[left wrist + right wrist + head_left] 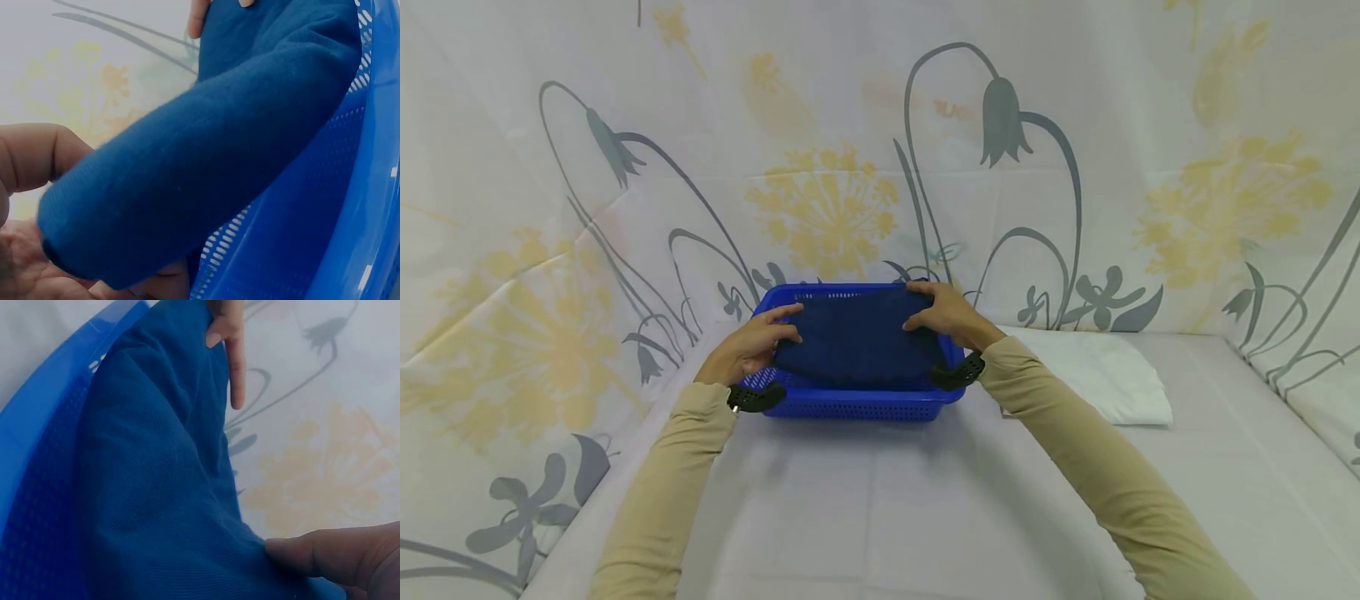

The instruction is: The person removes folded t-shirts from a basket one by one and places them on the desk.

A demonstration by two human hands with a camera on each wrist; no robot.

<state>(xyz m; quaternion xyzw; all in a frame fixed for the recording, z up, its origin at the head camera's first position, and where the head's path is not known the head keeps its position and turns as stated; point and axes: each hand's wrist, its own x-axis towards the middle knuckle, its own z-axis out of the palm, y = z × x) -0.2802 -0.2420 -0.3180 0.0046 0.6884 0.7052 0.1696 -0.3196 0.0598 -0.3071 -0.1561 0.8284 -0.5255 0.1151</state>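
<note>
A folded dark blue cloth (859, 337) spans the inside of a blue perforated plastic basket (853, 407), held between both hands. My left hand (751, 346) grips its left end; the left wrist view shows the thick rounded fold (187, 162) with fingers under it. At the opposite end, my right hand (953, 317) pinches the cloth, its thumb on the near face. In the right wrist view the cloth (150, 462) looks softly creased beside the basket's rim (44, 387). The cloth hides most of the basket's inside.
A folded white cloth (1097, 379) lies on the table to the right of the basket, partly behind my right forearm. The table (850, 500) has a pale cover. Behind it and at the sides hangs a flower-printed curtain (850, 100), close to the basket's back.
</note>
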